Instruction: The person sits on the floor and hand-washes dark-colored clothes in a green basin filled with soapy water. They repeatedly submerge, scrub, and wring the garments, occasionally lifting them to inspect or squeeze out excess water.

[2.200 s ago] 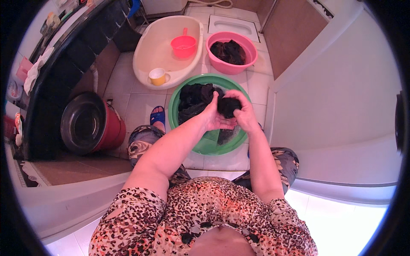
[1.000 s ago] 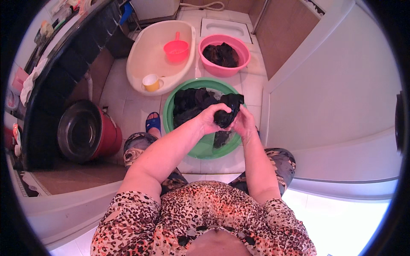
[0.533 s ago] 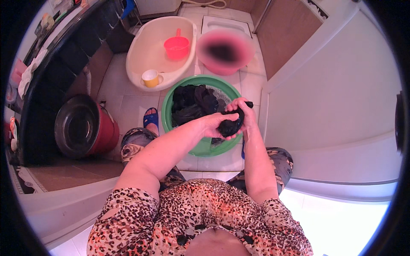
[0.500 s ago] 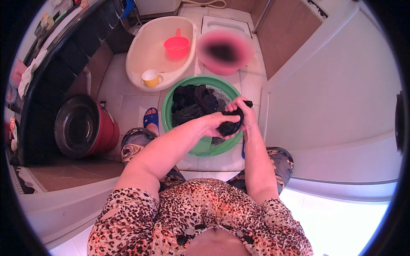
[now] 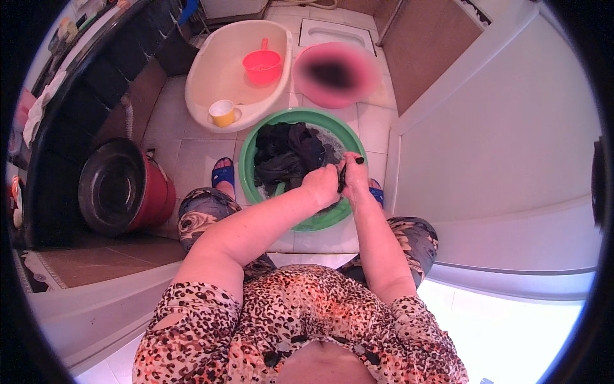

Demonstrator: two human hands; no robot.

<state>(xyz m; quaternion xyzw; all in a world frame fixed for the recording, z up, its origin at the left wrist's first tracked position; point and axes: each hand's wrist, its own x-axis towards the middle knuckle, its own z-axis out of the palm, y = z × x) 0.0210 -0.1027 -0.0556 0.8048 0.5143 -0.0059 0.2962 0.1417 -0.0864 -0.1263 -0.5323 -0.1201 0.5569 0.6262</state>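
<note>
My left hand (image 5: 322, 184) and my right hand (image 5: 355, 178) are both closed around a piece of wet black cloth (image 5: 342, 177), side by side over the right part of a green basin (image 5: 247, 182). A short black end of it pokes out above my right fist; most of the piece is hidden by my fingers. Below and to the left, a heap of dark clothes (image 5: 284, 153) lies in the basin's sudsy water (image 5: 330, 137).
Beyond the basin stands a cream tub (image 5: 198, 83) with a red dipper (image 5: 262, 67) and a yellow cup (image 5: 222, 114). Right of it is a pink basin (image 5: 342, 101), its contents blurred. A red bucket (image 5: 160, 195) with a dark basin (image 5: 112, 185) stands left. A pale door (image 5: 499, 147) flanks the right.
My hands have drawn closer together and tightened round the black cloth, which shows less now. They have shifted slightly down, and the view has moved a little.
</note>
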